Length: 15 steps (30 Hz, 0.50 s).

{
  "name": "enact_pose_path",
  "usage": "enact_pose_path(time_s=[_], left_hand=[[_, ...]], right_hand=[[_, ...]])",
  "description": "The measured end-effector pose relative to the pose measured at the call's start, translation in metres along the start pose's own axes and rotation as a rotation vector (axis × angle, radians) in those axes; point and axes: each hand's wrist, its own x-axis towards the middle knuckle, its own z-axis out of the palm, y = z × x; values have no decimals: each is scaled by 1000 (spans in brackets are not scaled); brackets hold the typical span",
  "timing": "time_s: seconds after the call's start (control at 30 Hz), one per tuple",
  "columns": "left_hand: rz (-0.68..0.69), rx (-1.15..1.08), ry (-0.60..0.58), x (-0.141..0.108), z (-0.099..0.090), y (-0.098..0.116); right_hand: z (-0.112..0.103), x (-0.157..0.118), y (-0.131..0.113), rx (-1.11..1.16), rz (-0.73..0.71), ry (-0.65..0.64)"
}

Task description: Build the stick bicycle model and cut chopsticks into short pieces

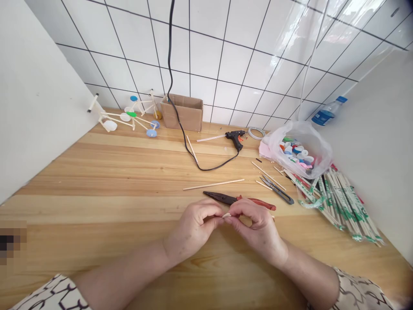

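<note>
A small pale piece (227, 215) is sitting between the fingertips of both hands, just above the near middle of the surface (112, 232). The left hand (193, 228) is pinching it from one side, its grip closed on the piece, and the right hand (263, 228) is pinching it from the other, its grip closed too. The hands are nearly meeting there.

Just beyond them, the pliers (226, 198) are lying with their dark nose pointing left and their red handles reaching behind the right hand. Past the pliers, a thin stick (213, 184) is lying alone, while the snips (279, 190) are resting to the right among other loose sticks. Farther back, the glue gun (236, 138) is lying on its side, its black cord (169, 64) looping left and rising in front of an open box (182, 114). A tape ring (256, 133) is lying near the gun.

To the right, a clear bag (319, 157) is holding coloured caps (298, 150), with wrapped sticks (350, 206) spreading below it and a bottle (327, 113) standing behind. At the back left, stick frames with caps (131, 114) are standing beside the box.
</note>
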Motion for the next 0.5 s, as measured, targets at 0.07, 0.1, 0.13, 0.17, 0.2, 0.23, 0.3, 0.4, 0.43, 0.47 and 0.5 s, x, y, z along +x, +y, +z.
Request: enact_pose_path(time_s=[0.07, 0.1, 0.13, 0.17, 0.2, 0.23, 0.3, 0.4, 0.43, 0.47, 0.5], left_hand=[[38, 66, -20, 0, 1, -5], [53, 98, -34, 1, 1, -8], [67, 131, -48, 0, 1, -10], [82, 162, -62, 0, 1, -13], [100, 190, -74, 0, 1, -15], [118, 215, -82, 0, 1, -16], [149, 248, -96, 0, 0, -18], [159, 265, -110, 0, -2, -18], [156, 267, -111, 0, -2, -17], [154, 268, -112, 1, -3, -16], [156, 268, -114, 1, -3, -15]], right_hand=[[1, 0, 1, -28, -1, -26], [2, 0, 2, -44, 2, -45], [3, 0, 2, -61, 4, -61], [4, 0, 3, -76, 3, -71], [5, 0, 3, -89, 0, -74], [6, 0, 3, -98, -5, -74], [7, -1, 3, -108, -15, -67], [8, -2, 1, -130, -46, -57], [9, -3, 1, -139, -63, -57], [9, -3, 1, -148, -79, -58], [9, -4, 1, -155, -94, -60]])
